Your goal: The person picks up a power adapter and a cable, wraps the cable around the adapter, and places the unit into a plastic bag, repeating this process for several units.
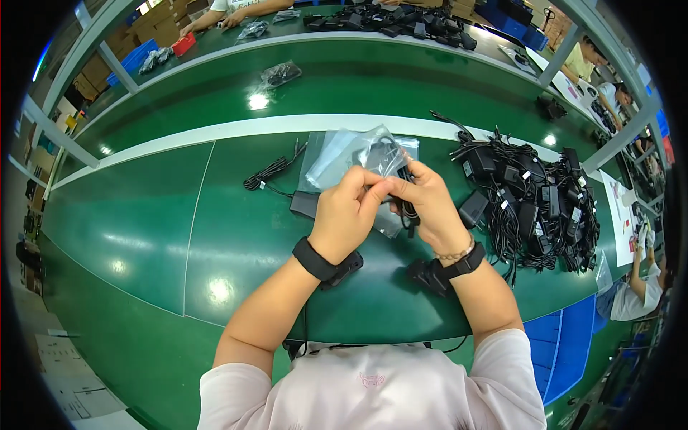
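My left hand pinches the near edge of a clear plastic bag, thumb and forefinger pressed together. Close against it, my right hand grips the same bag, and a black cable bundle shows at its fingers; whether that bundle is inside the bag I cannot tell. Under and behind my hands lie flat clear plastic bags. Beside my left hand rests a black power adapter, partly covered by the hand. Its coiled cable lies further left.
On the right is a large heap of black adapters with cables. A white ledge runs behind the green table. Beyond it lies a bagged item; co-workers sit across and at right. A blue bin stands lower right.
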`<state>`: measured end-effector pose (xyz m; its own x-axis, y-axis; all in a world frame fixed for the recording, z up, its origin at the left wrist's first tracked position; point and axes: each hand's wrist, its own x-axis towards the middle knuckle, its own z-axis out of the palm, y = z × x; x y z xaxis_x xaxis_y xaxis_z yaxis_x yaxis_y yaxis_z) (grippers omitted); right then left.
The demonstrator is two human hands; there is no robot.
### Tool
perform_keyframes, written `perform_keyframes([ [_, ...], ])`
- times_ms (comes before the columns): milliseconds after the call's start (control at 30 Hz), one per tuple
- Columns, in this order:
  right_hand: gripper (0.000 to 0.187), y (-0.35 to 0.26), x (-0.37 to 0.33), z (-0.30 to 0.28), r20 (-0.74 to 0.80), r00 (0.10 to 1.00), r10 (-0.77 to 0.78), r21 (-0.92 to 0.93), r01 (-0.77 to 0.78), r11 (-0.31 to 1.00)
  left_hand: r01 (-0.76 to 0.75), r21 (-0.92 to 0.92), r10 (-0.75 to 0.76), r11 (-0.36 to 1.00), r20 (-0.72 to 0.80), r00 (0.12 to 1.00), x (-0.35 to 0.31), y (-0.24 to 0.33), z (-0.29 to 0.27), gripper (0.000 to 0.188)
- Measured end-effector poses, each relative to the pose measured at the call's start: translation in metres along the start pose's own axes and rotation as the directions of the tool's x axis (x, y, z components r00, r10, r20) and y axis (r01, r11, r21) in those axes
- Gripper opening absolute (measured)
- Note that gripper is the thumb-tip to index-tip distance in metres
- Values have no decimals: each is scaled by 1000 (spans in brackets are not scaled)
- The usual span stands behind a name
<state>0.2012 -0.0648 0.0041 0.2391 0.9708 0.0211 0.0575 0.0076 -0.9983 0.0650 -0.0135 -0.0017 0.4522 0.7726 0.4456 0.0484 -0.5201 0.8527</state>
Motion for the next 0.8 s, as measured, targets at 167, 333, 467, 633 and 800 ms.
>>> perform_keyframes([
  [167,46,-7,13,10,26,999,-36,631,12,776,-51,-44,48,998,-64,997,6,1,5,11],
  [333,58,-9,20,24,-107,915,-389,246,403,881,-305,104,321,947,-217,922,5,7,-2,11],
  [467,65,-11,17,28,46,683,-729,-256,714,652,-425,263,473,866,-159,866,2,18,-6,10],
  [633,64,-33,21,29,129,986,-110,546,22,838,-176,73,185,982,-150,971,3,32,-2,8],
  [800,64,-35,31,38,91,950,-297,577,193,793,-151,-158,117,976,-204,972,0,38,-4,12],
])
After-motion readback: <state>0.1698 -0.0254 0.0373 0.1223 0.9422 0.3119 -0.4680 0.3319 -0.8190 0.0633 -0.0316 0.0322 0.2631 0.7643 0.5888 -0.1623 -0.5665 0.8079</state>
